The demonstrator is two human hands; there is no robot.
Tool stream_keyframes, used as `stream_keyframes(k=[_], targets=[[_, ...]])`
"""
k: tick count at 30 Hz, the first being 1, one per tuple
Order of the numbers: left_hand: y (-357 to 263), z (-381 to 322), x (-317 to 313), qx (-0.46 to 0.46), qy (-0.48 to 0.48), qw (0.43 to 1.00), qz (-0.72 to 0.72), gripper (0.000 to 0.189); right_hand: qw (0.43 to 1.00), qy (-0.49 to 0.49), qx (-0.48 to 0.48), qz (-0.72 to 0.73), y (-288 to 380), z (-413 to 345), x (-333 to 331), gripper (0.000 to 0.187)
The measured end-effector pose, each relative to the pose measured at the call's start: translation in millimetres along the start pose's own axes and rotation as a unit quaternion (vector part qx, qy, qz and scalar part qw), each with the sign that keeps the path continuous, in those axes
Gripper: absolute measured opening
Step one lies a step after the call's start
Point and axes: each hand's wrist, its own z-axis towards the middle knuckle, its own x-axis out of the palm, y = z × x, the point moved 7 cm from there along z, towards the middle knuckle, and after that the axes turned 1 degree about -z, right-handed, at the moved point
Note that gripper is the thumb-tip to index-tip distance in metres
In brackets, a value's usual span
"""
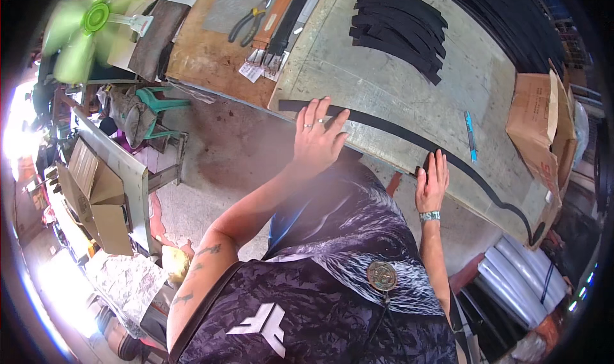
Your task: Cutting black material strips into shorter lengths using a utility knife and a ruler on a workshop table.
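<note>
A long black strip (383,124), its material not clear, runs along the near edge of the worktable (379,78) and bends over the right end. Near the strip's left end, my left hand (320,136) rests palm down with fingers spread across it; rings show on two fingers. My right hand (431,179) touches the strip farther right with its fingertips, fingers fairly straight and the thumb a little apart. Beyond the strip lies a blue utility knife (470,136). A pile of short black strips (398,28) lies farther back on the table.
Pliers (250,21) and packaged belts (276,21) lie on the wooden table at the left. An open cardboard box (535,119) stands at the table's right side. A green fan (96,18) spins at the upper left. Silvery rolls (518,277) lie below the table's right end.
</note>
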Motion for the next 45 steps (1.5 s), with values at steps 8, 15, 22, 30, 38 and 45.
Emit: stream_keyframes(k=[8, 15, 22, 30, 38, 45], targets=[[13, -3, -2, -0.021, 0.071, 0.997, -0.005, 0.068, 0.974, -0.056, -0.135, 0.173, 108, 66, -3, 0.049], [31, -1, -14, 0.030, 0.113, 0.992, -0.051, 0.077, 0.971, 0.055, -0.190, 0.137, 187, 80, 46, 0.059], [53, -2, -24, 0.084, 0.143, 0.984, -0.063, 0.080, 0.984, 0.085, -0.129, 0.089, 195, 73, 51, 0.062], [73, -3, -30, 0.147, 0.179, 0.969, -0.084, 0.081, 0.995, 0.057, -0.066, 0.050, 212, 67, 51, 0.064], [75, 6, -30, 0.173, 0.181, 0.967, -0.048, 0.078, 0.999, 0.028, 0.002, 0.040, 202, 39, 49, 0.064], [77, 11, -30, 0.183, 0.193, 0.964, -0.012, 0.078, 0.998, -0.005, 0.038, 0.057, 186, 34, 42, 0.064]])
